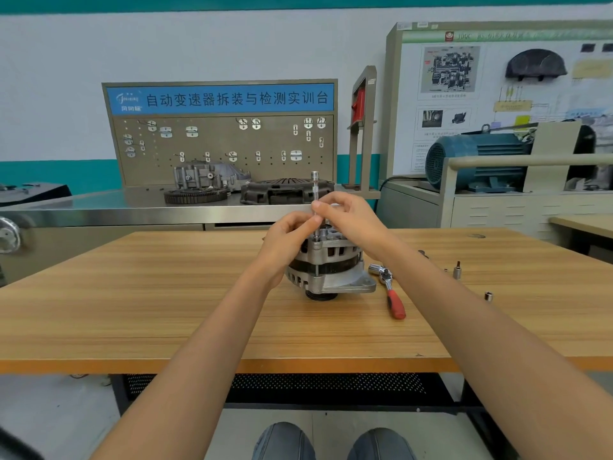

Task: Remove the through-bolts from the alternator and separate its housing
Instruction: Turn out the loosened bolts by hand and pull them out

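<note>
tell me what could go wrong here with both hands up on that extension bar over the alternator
1. The alternator stands free on its pulley end on the table, and neither the left hand nor the right hand steadies the body; sideways force on the tall extension bar could tip it.
2. The ratchet and small sockets lie loose close by; a swinging forearm could knock them off.

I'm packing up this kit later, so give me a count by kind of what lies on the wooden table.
Grey metal alternator: 1
Upright silver extension bar standing on the alternator, both hands on it: 1
Red-handled ratchet with a socket fitted: 1
Small loose silver sockets or bits: 2 clear; more hidden or blurred
Total: 5
</note>
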